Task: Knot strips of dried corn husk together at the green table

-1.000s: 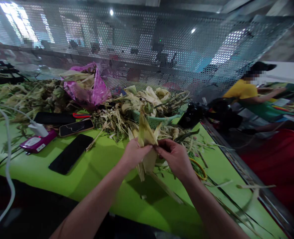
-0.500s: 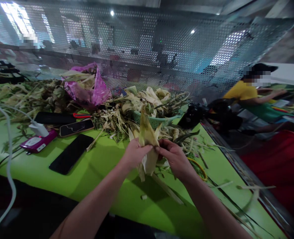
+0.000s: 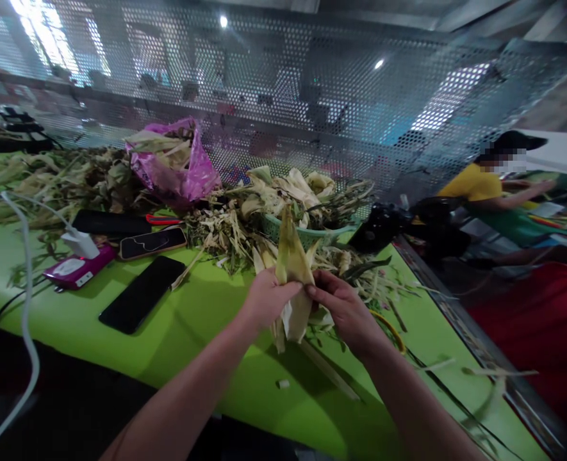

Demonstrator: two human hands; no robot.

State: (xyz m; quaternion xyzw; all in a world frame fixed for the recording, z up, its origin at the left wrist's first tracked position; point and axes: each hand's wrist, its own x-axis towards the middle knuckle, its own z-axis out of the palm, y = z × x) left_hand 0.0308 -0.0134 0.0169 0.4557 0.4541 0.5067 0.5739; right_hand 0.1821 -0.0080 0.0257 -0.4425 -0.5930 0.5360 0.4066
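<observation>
Pale, dried corn husks (image 3: 296, 317) are held upright in a bunch above the green table (image 3: 187, 358). My left hand (image 3: 266, 299) is closed on the bunch from the left, its thumb pressed across the front. From the right, my right hand (image 3: 343, 310) pinches the edge of the husks between thumb and fingers. The two hands nearly meet at the middle of the bunch. What lies behind the husks, and most of my left fingers, is hidden. Just beyond the hands stands a green basket (image 3: 307, 235) heaped with more husks.
Left lie a black phone (image 3: 142, 294), another phone (image 3: 153, 243) and a purple power strip (image 3: 79, 266) with a white charger. A pink plastic bag (image 3: 182, 169) of husks stands behind. Scraps surround the basket. A perforated metal screen (image 3: 264, 83) backs the table; a person in yellow (image 3: 473, 182) works at right.
The whole view has shifted slightly, so things appear a little farther right. Both hands keep their hold on the husks, with hardly any change in grip.
</observation>
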